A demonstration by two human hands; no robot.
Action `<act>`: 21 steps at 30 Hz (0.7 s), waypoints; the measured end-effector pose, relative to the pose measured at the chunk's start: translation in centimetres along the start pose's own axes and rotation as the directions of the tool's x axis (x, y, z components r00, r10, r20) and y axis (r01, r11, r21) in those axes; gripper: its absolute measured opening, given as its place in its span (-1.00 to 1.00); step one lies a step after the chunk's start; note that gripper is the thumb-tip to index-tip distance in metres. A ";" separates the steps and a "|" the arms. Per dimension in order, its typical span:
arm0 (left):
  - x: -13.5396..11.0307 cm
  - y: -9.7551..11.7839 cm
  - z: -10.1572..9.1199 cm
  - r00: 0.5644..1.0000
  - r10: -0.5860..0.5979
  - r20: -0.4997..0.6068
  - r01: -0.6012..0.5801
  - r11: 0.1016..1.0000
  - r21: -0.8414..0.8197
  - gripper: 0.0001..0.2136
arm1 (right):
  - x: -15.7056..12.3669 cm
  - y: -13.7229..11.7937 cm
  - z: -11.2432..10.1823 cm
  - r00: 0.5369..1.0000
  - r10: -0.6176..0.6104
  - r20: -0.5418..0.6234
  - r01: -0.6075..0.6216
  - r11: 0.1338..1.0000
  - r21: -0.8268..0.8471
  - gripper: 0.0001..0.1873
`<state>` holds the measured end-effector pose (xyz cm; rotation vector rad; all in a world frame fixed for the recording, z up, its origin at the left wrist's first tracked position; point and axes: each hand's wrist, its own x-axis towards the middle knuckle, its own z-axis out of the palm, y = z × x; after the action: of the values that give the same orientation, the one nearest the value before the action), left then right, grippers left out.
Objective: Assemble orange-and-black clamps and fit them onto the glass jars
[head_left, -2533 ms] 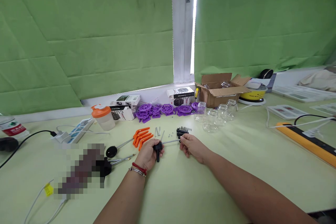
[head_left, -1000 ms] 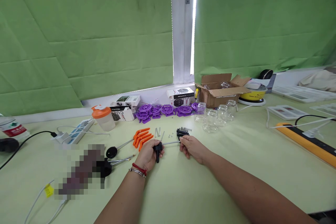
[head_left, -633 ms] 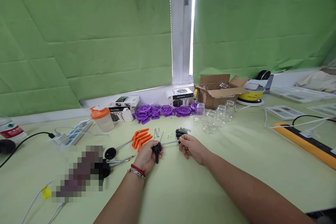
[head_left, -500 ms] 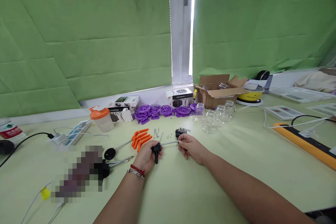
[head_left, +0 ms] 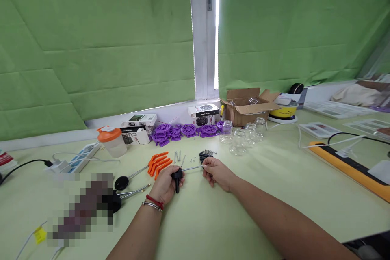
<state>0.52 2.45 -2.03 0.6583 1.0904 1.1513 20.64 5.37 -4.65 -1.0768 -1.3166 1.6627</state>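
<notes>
My left hand point(head_left: 163, 185) is closed around a black plastic piece point(head_left: 177, 178) with a short stem pointing down. A thin metal rod point(head_left: 192, 167) runs from that piece to the right. At the rod's far end, my right hand point(head_left: 217, 173) pinches it between thumb and fingertips; what is at the very tip is hidden. Just behind the right hand lie black parts point(head_left: 204, 155) and small springs point(head_left: 210, 152). Several orange crank-shaped handles point(head_left: 160, 163) lie beyond my left hand, with metal pins point(head_left: 177, 156) beside them.
Purple spoked plastic parts point(head_left: 188, 130), printed boxes point(head_left: 203, 115) and glass jars point(head_left: 238, 142) line the back. A cardboard box point(head_left: 250, 109) stands behind the jars. At left are rods with black ends point(head_left: 122, 183), a shaker bottle point(head_left: 112, 142) and a power strip point(head_left: 83, 158).
The whole scene has shifted slightly left as the camera turned a little right. Both hands keep the same hold on the black piece and rod.
</notes>
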 end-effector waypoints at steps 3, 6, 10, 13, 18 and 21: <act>-0.1 0.1 0.1 1.000 -0.015 -0.015 0.015 1.000 0.006 -0.97 | 0.1 0.1 -0.1 1.000 -0.006 0.017 0.006 1.000 -0.001 -0.79; -0.2 0.2 0.2 1.000 -0.020 -0.019 0.020 1.000 0.010 -0.98 | 0.1 0.1 -0.1 1.000 -0.003 0.016 0.003 1.000 -0.002 -0.78; -0.2 0.2 0.3 1.000 -0.010 0.001 0.010 1.000 0.005 -0.99 | 0.0 -0.1 0.0 1.000 0.004 0.005 -0.004 1.000 -0.006 -0.78; 0.0 0.1 0.1 1.000 0.004 0.016 -0.004 1.000 0.006 -0.98 | 0.0 -0.2 0.1 1.000 0.008 0.000 -0.008 1.000 -0.005 -0.79; 0.1 0.0 0.0 1.000 0.011 0.023 -0.011 1.000 0.006 -0.97 | 0.2 0.2 0.0 1.000 0.005 0.001 -0.005 1.000 -0.006 -0.82; 0.0 0.0 0.1 1.000 0.014 0.018 -0.014 1.000 0.005 -0.98 | 0.3 0.4 -0.2 1.000 -0.004 0.015 0.004 1.000 0.001 -0.82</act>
<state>0.58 2.48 -1.99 0.6803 1.0756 1.1526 20.73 5.60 -5.15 -1.0627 -1.3269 1.6714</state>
